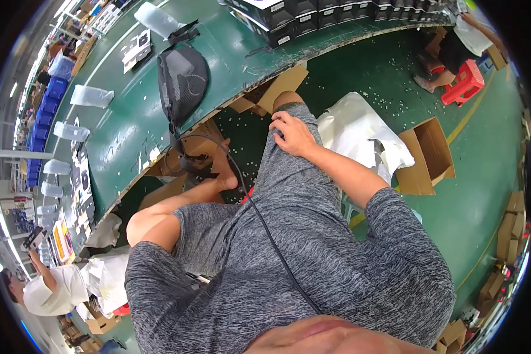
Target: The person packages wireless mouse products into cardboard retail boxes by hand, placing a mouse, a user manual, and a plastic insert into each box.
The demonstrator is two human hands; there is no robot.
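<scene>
black bag (184, 82), one; one right hand (293, 137) on shorts (277, 177)

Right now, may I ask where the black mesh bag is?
In the head view, the mesh bag lies on the green table, near its edge, up and left of the right hand.

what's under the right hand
The right hand rests on the grey shorts, near the bare knee. Grey cloth shows around it; whatever lies directly beneath the palm is covered, so I can't tell.
</scene>
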